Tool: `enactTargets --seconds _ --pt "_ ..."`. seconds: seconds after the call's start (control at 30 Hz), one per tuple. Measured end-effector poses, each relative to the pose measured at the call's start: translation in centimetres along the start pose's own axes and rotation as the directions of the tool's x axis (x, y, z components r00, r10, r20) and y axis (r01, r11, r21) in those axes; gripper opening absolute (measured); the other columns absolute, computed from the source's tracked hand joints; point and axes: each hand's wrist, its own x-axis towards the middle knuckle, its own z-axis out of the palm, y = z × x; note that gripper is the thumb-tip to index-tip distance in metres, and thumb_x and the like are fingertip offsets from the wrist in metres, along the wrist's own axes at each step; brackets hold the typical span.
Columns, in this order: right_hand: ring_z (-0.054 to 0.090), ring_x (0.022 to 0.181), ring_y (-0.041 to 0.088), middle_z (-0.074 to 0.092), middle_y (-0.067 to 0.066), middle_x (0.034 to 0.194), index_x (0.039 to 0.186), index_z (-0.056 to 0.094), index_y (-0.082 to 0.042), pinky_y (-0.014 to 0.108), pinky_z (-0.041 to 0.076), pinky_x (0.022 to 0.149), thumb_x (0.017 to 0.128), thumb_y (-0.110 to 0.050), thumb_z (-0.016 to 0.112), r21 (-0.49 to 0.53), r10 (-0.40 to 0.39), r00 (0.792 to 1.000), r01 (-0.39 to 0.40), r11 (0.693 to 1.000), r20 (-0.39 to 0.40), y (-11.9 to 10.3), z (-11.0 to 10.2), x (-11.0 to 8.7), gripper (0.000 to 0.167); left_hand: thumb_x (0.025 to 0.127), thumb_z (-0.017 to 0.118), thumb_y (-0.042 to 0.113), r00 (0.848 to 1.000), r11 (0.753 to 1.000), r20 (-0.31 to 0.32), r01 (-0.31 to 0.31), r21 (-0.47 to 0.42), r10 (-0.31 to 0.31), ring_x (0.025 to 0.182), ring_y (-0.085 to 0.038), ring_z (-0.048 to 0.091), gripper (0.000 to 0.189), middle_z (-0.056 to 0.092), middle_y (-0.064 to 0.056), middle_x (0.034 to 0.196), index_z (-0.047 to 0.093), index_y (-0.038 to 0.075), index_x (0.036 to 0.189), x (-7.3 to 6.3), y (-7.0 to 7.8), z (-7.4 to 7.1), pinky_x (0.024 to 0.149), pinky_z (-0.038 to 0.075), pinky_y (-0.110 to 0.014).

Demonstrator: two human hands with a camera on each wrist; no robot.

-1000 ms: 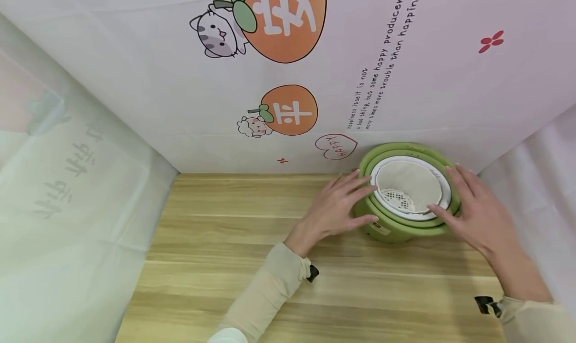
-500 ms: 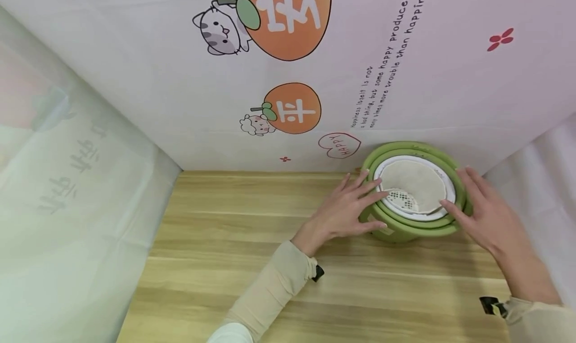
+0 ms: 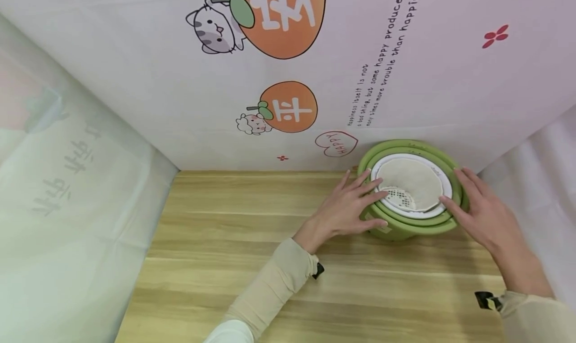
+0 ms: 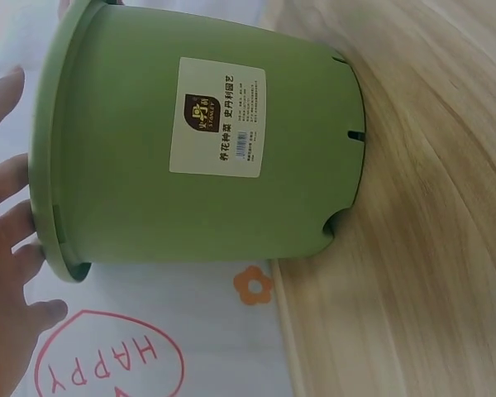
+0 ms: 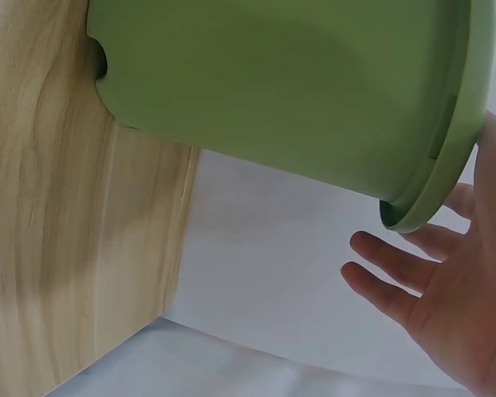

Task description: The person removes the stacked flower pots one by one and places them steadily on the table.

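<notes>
A green plastic flower pot (image 3: 407, 231) stands upright on the wooden table at the back right. Nested inside it are another green rim and a white-rimmed pot (image 3: 446, 188) with a pale inside and a perforated bottom (image 3: 399, 198). My left hand (image 3: 343, 212) spreads over the left side, fingertips reaching across the rims and thumb by the outer wall. On the opposite side my right hand (image 3: 488, 220) has its thumb tip over the white rim and its fingers extended along the outer rim. A white label (image 4: 219, 116) shows on the pot's wall in the left wrist view.
The wooden tabletop (image 3: 252, 233) extends to the left and front of the pot. A white printed cloth (image 3: 189, 108) hangs behind it, close to the rim. More pale cloth (image 3: 546, 178) closes off the right side, and another sheet (image 3: 76, 193) the left.
The left fingers have come slightly farther over the rims since a second ago. My right hand has shifted a little outward at its side; the pot stays in place.
</notes>
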Motion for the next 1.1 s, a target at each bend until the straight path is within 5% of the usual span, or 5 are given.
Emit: enactTargets --seconds 0.27,0.63,1.1 --pt "0.026 0.137 0.058 0.013 0.016 0.165 0.16 0.015 -0.018 0.081 0.03 0.087 0.099 -0.045 0.054 0.011 0.011 1.0 -0.011 1.0 0.013 0.4 0.1 0.3 0.077 0.092 0.025 0.079 1.0 0.999 0.022 -0.001 0.034 0.0 0.151 -0.021 -0.012 0.076 0.008 0.009 0.165 0.032 0.037 0.155 0.7 -0.1 0.3 0.123 -0.002 -0.054" --pt "0.017 0.144 0.052 0.012 0.018 0.164 0.16 0.012 -0.017 0.078 0.021 0.102 0.101 -0.041 0.053 0.074 -0.008 1.0 0.006 0.997 0.02 1.0 0.1 1.1 0.076 0.092 0.019 0.079 0.997 0.999 0.074 0.012 0.047 -0.016 0.147 -0.018 -0.024 0.074 0.004 0.013 0.165 0.028 0.041 0.155 1.6 -0.1 0.5 0.122 -0.003 -0.057" --pt "0.006 0.147 0.049 0.006 0.025 0.162 0.16 0.0 -0.012 0.058 0.001 0.122 0.106 -0.027 0.043 0.288 -0.017 1.0 0.016 0.957 0.001 1.9 1.6 1.4 0.07 0.092 0.016 0.078 0.994 0.999 0.111 0.019 0.03 -0.022 0.151 -0.019 -0.014 0.072 0.008 0.015 0.165 0.025 0.044 0.155 2.5 0.2 0.4 0.122 -0.004 -0.056"
